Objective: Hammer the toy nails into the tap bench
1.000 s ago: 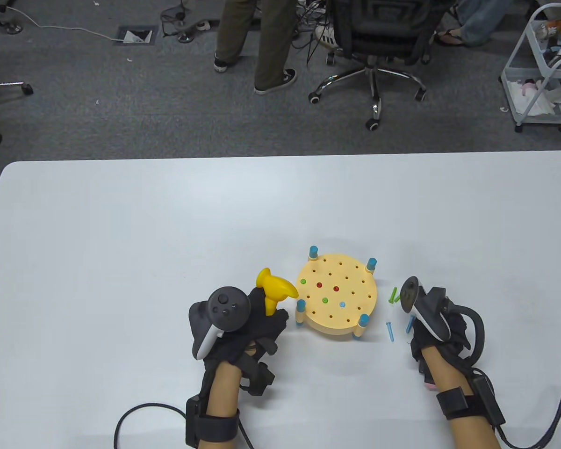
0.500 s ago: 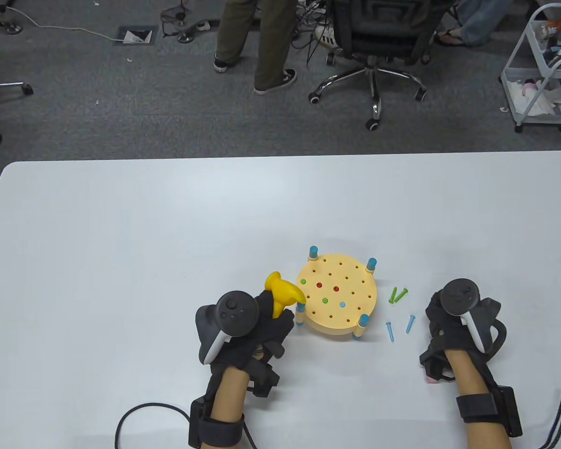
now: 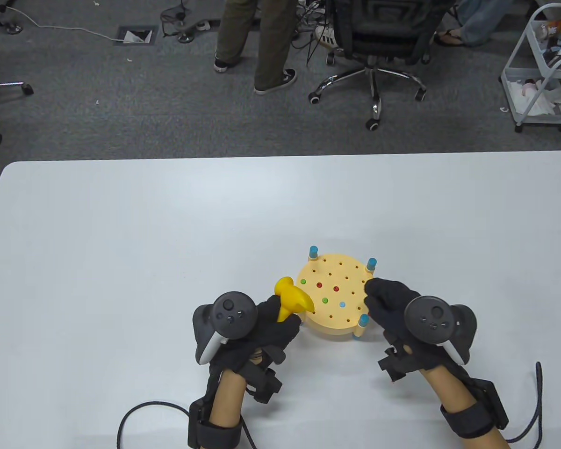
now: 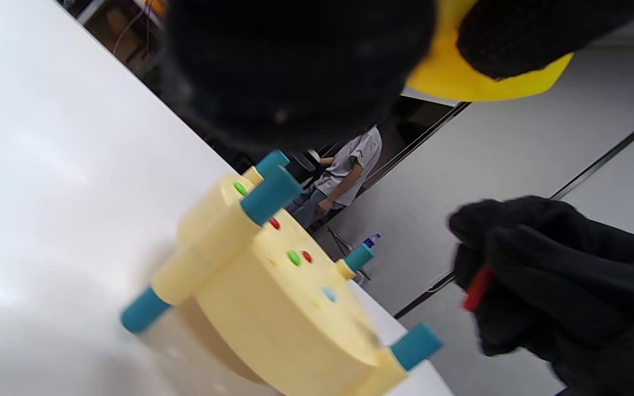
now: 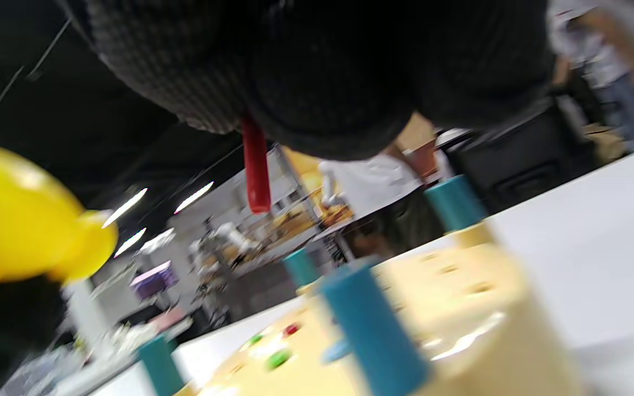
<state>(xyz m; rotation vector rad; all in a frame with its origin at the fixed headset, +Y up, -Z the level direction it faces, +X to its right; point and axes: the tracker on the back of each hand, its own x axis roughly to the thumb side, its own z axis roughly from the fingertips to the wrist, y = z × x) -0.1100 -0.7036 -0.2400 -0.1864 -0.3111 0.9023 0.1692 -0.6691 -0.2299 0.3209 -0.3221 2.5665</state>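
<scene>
The round cream tap bench (image 3: pixel 350 273) stands on blue pegs near the table's front. Several red, green and blue nails sit flush in its holes. My left hand (image 3: pixel 266 327) grips the yellow toy hammer (image 3: pixel 292 299), whose head hangs over the bench's left edge. My right hand (image 3: pixel 383 297) is over the bench's right edge and pinches a red nail (image 5: pixel 255 170) that points down above the bench top (image 5: pixel 460 286). The red nail also shows in the left wrist view (image 4: pixel 476 289), as does the bench (image 4: pixel 273 308).
The white table (image 3: pixel 121 257) stretches far to the left and back. The loose green and blue nails seen earlier are hidden under my right hand. An office chair (image 3: pixel 378 47), a standing person (image 3: pixel 257 42) and a white cart (image 3: pixel 542 70) are beyond the table.
My right hand has moved left from beside the loose nails to the bench's right edge, now pinching a red nail. My left hand has brought the hammer slightly right, closer to the bench.
</scene>
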